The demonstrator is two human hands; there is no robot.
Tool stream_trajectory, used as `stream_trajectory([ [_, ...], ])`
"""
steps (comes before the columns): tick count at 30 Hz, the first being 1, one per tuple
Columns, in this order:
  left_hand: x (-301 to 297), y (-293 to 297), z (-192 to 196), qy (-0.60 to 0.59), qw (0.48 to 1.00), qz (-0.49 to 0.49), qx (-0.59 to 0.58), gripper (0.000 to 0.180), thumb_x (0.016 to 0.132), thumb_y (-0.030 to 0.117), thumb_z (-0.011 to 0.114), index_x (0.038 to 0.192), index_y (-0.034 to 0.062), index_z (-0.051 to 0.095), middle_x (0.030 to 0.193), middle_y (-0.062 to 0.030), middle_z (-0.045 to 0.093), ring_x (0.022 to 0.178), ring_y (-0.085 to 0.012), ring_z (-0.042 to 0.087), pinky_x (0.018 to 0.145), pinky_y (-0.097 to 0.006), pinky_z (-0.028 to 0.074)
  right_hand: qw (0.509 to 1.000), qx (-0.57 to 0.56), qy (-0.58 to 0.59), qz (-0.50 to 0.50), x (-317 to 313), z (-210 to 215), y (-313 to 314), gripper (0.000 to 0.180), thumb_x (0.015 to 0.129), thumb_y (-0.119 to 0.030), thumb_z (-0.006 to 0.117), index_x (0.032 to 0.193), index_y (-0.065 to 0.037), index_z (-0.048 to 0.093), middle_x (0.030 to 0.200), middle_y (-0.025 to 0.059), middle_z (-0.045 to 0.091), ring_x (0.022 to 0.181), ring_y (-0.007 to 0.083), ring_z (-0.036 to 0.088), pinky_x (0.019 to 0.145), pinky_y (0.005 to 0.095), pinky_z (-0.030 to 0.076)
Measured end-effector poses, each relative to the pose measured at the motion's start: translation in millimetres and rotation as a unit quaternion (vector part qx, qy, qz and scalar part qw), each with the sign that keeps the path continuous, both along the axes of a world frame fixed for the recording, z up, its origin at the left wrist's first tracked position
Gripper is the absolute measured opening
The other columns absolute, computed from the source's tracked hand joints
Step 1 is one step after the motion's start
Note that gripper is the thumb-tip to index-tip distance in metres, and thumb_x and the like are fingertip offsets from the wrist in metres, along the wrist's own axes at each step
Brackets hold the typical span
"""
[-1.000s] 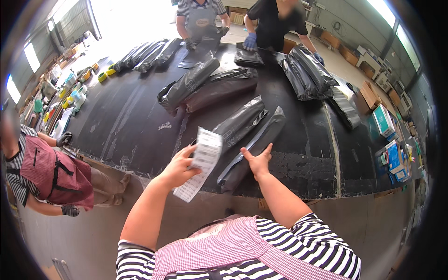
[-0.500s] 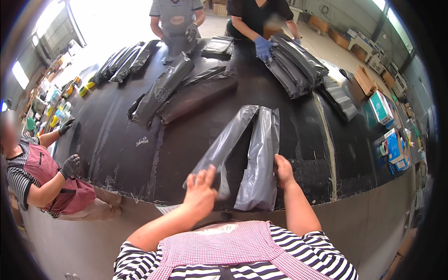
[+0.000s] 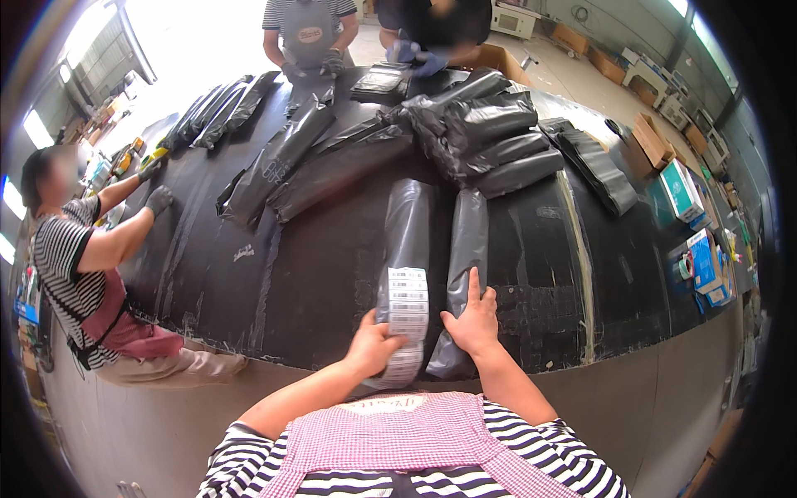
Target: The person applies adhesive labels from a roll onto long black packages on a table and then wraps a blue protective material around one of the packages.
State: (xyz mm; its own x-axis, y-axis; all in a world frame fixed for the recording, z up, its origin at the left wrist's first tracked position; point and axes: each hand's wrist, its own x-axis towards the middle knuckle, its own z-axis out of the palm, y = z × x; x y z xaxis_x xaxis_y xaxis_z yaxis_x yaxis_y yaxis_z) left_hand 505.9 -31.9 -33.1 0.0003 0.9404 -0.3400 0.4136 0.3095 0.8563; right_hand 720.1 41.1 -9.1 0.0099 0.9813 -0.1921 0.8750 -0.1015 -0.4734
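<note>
Two long dark-grey plastic-wrapped packages lie side by side in front of me, pointing away: a left package (image 3: pixel 408 220) and a right package (image 3: pixel 469 228). A strip of white barcode labels (image 3: pixel 408 297) lies over the near half of the left one and hangs past its near end. My left hand (image 3: pixel 372 344) is closed at the strip's left edge, with its thumb side on the labels; its other fingers are partly hidden. On the right package's near half rests my right hand (image 3: pixel 475 319), open, with index finger and thumb apart.
Ahead lie two more grey packages (image 3: pixel 286 158) and a heap of several (image 3: pixel 498 141). Flat grey bags (image 3: pixel 589 166) and boxes (image 3: pixel 682 195) are at right. A co-worker (image 3: pixel 91 249) stands at left; two people (image 3: pixel 309 37) are across the black table (image 3: pixel 324 290).
The label strip now lies on the left package, and my left hand is on it. My right hand moved onto the right package. Across the table, packages were dropped in a heap.
</note>
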Motion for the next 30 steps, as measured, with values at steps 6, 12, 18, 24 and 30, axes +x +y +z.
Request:
stream_trajectory([
  [6, -1, 5, -4, -0.19, 0.979, 0.014, -0.068, 0.03, 0.09, 0.019, 0.074, 0.114, -0.0002, 0.074, 0.157, -0.0194, 0.032, 0.136, -0.0306, 0.045, 0.113, -0.039, 0.038, 0.994, -0.005, -0.083, 0.07, -9, 16, -9, 0.111, 0.077, -0.04, 0.08, 0.162, -0.023, 0.011, 0.153, 0.036, 0.023, 0.136, 0.0521, 0.037, 0.109, 0.0516, 0.044],
  [12, -89, -19, 47, -0.277, 0.959, 0.061, 0.019, 0.028, 0.096, 0.007, 0.066, 0.123, 0.0005, 0.066, 0.111, -0.0051, 0.073, 0.104, -0.0144, 0.065, 0.099, -0.033, 0.049, 0.993, 0.004, -0.076, 0.092, -4, 12, -18, 0.107, 0.075, -0.042, 0.079, 0.162, -0.028, 0.016, 0.155, 0.0346, 0.022, 0.138, 0.0516, 0.035, 0.11, 0.0517, 0.041],
  [18, -183, -44, 95, -0.339, 0.936, 0.014, 0.097, 0.031, 0.101, 0.009, 0.056, 0.13, -0.0016, 0.061, 0.12, -0.017, 0.071, 0.107, -0.0209, 0.069, 0.096, -0.034, 0.053, 0.973, 0.174, 0.017, 0.152, 6, 18, -14, 0.088, 0.081, -0.039, 0.079, 0.154, -0.011, 0.037, 0.163, 0.0273, 0.015, 0.149, 0.0445, 0.02, 0.12, 0.0501, 0.023],
  [24, -264, -63, 103, -0.323, 0.918, 0.109, 0.2, 0.034, 0.102, 0.014, 0.056, 0.131, -0.0022, 0.056, 0.122, -0.0194, 0.067, 0.105, -0.0233, 0.068, 0.09, -0.036, 0.054, 0.897, -0.005, 0.355, 0.263, -80, 51, 18, 0.061, 0.088, -0.015, 0.074, 0.143, -0.005, 0.05, 0.132, 0.0158, 0.062, 0.124, 0.0254, 0.059, 0.104, 0.0397, 0.048],
  [30, -339, -57, 78, -0.388, 0.887, 0.11, 0.223, 0.033, 0.1, 0.012, 0.061, 0.129, -0.002, 0.06, 0.122, -0.0171, 0.069, 0.113, -0.0235, 0.066, 0.102, -0.04, 0.049, 0.91, -0.064, 0.401, 0.084, -244, -13, 127, 0.096, 0.084, -0.027, 0.079, 0.158, -0.003, 0.021, 0.141, 0.0248, 0.045, 0.125, 0.0315, 0.052, 0.103, 0.0405, 0.047],
])
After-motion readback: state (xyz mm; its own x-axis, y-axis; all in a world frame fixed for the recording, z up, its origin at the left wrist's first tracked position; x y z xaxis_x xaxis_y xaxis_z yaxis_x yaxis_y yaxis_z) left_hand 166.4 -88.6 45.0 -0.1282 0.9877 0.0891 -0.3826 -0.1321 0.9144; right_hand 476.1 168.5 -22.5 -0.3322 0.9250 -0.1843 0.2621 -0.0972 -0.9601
